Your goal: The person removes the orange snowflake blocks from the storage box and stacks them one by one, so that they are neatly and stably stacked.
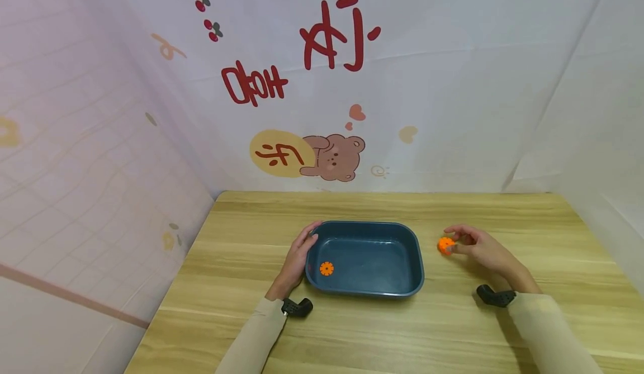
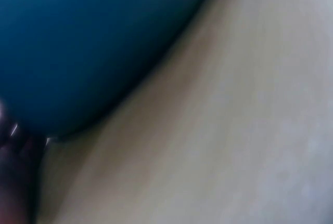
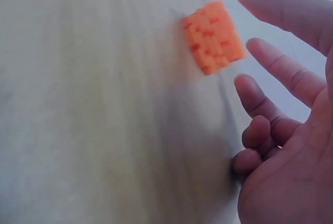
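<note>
A dark blue rectangular plastic basin stands on the table. My left hand holds its left rim, with the thumb over the edge and the fingers along the outer wall. The left wrist view is blurred and shows the basin and part of the hand at lower left. Inside the basin at left lies an orange notched disc. To the right of the basin is a small stack of orange notched discs. My right hand is beside this stack, thumb and index finger spread, fingertips just short of gripping it.
The wood-grain table runs back to a white wall cloth printed with a bear and red characters. Another cloth-covered wall rises along the table's left side. Black wrist mounts sit on both forearms.
</note>
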